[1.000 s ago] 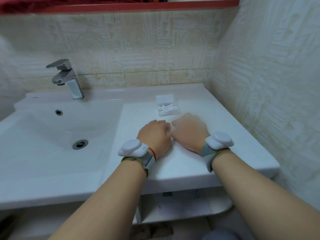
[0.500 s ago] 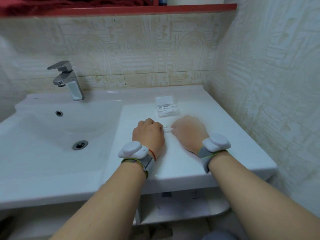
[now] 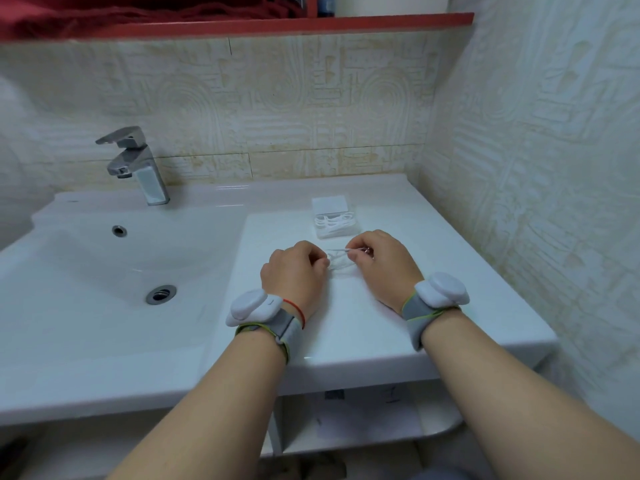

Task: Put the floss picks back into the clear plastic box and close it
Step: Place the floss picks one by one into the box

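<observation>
— What do I hold?
— Your right hand (image 3: 381,268) pinches one of the thin white plastic floss picks (image 3: 341,262). Your left hand (image 3: 294,271) curls at the left edge of the pile, but its grip I cannot tell.
— And the box?
— The small clear plastic box (image 3: 334,220) stands open just beyond your hands, away from the edges of the white counter (image 3: 346,327).

A small clear plastic box (image 3: 320,233) sits open on the white surface (image 3: 346,323), toward the back wall. Its lid (image 3: 329,205) is tilted up at the far edge. White floss picks (image 3: 336,224) lie jumbled inside. Just in front of the box, a thin bunch of loose floss picks (image 3: 338,260) lies between two hands: the right hand (image 3: 382,266) pinches one end, and the left hand (image 3: 294,271) curls against the other.
</observation>
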A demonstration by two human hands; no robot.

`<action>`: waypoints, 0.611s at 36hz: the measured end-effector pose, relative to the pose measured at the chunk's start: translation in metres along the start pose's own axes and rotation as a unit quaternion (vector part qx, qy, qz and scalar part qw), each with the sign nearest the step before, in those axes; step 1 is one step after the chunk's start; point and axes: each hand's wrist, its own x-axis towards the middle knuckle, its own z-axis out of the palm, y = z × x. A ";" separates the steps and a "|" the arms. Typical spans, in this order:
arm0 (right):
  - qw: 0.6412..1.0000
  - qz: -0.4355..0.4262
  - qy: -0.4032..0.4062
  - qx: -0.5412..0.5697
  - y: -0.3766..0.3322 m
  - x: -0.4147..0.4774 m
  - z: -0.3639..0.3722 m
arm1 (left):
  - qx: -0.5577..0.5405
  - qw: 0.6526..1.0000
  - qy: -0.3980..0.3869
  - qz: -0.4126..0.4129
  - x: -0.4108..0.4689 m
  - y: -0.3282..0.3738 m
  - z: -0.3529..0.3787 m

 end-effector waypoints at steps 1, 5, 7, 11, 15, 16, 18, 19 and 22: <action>1.000 0.001 0.003 0.022 0.000 0.000 0.000 | -0.015 1.000 0.002 -0.003 0.000 0.000 0.000; 0.996 -0.002 0.028 0.086 0.002 0.000 0.000 | -0.087 0.996 0.000 -0.011 0.000 -0.002 -0.002; 0.989 0.017 0.056 0.134 0.004 0.001 -0.002 | -0.126 0.992 0.007 -0.019 0.000 -0.003 -0.002; 0.966 0.053 0.107 0.227 0.006 0.004 -0.008 | -0.196 0.980 0.033 -0.031 0.002 -0.003 -0.006; 0.946 0.076 0.121 0.290 0.002 0.012 -0.012 | -0.257 0.965 0.046 -0.038 0.012 0.005 -0.012; 0.936 0.086 0.121 0.318 -0.001 0.016 -0.012 | -0.273 0.960 0.047 -0.040 0.016 0.008 -0.013; 0.916 0.106 0.118 0.368 -0.007 0.025 -0.011 | -0.311 0.948 0.048 -0.049 0.025 0.017 -0.012; 0.907 0.115 0.116 0.388 -0.011 0.030 -0.010 | -0.336 0.939 0.048 -0.054 0.030 0.023 -0.011; 0.894 0.120 0.099 0.420 -0.019 0.049 -0.007 | -0.412 0.908 0.022 -0.067 0.044 0.037 -0.004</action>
